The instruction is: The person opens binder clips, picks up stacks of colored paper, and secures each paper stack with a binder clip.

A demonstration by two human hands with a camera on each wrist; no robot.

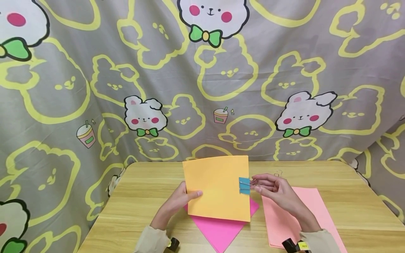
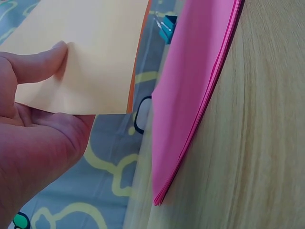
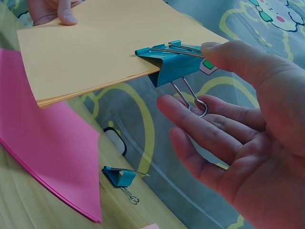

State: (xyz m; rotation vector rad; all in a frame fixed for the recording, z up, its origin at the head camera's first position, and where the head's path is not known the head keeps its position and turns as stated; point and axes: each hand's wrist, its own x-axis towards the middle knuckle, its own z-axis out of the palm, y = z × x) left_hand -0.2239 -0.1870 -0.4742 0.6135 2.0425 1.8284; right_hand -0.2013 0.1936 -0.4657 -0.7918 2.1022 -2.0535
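My left hand [image 1: 177,203] grips the left side of a stack of yellow-orange paper [image 1: 218,186], thumb flat on its front. A teal binder clip [image 1: 244,189] sits on the stack's right edge. My right hand [image 3: 248,129] holds that clip by its wire handles, thumb on the upper one and fingers against the lower one. In the right wrist view, the clip's jaws are around the sheets. Below the raised stack, a pile of magenta paper [image 1: 218,232] lies on the table with one corner toward me.
A pile of light pink paper [image 1: 316,211] lies on the wooden table [image 1: 126,211] at the right. Another teal binder clip [image 3: 119,176] rests on the table beyond the magenta pile. A grey patterned curtain [image 1: 196,80] hangs behind the table.
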